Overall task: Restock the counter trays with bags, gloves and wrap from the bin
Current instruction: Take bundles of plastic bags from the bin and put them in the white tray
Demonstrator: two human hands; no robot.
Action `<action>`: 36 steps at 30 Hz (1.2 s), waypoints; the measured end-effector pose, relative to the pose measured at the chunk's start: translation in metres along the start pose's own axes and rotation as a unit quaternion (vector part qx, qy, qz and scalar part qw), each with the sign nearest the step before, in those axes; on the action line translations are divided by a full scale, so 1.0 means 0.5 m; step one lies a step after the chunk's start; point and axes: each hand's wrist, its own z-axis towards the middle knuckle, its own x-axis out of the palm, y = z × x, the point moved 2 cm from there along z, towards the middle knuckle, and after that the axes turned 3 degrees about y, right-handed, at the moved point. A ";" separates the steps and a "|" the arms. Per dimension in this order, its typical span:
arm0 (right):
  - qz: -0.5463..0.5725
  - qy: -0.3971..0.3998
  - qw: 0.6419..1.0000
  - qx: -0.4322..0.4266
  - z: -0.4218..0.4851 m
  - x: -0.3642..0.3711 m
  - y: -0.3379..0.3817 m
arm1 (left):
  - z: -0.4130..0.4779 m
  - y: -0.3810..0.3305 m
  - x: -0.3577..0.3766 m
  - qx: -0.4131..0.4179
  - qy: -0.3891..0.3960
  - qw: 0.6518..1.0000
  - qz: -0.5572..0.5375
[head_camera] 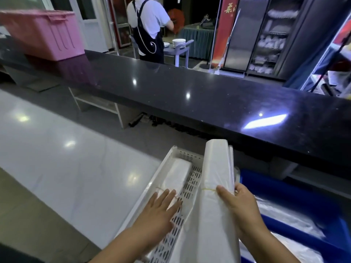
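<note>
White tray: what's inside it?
One bag bundle lies flat under the left hand. The right hand holds a second bundle tilted, hiding the right side of the tray.

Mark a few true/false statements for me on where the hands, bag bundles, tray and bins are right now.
1. The left hand lies flat on the small bag bundle in the white tray. True.
2. The right hand is empty. False: it grips the large bag bundle near its yellow rubber band, holding it tilted over the tray.
3. The white tray has a solid floor. False: its floor is perforated with slots.
4. The blue bin sits to the right of the tray. True.
5. The pink bin stands on the floor. False: it sits on the black counter, far left.
</note>
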 end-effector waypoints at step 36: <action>-0.717 0.209 0.519 -0.415 -0.005 0.084 -0.022 | -0.006 -0.031 -0.089 -0.135 -0.156 0.889 -0.409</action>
